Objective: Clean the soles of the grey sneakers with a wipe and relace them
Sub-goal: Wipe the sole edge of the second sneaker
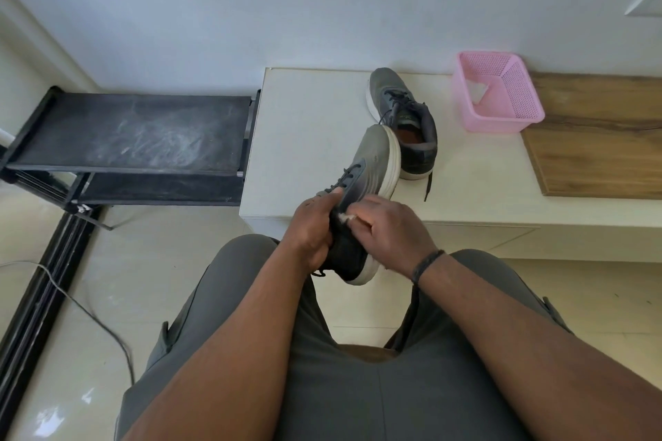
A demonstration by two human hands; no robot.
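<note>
While left hand (312, 229) fingers clamp the held sneaker (361, 190), right hand (388, 233) fingers pinch a wipe (345, 217); second sneaker (401, 118) on desk (304, 125).

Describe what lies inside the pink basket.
Inside the basket, one white crumpled piece, perhaps a wipe, lies on the floor. The near wall hides part of the bottom.

Perforated plastic basket (501, 93) (pink, glossy).
</note>
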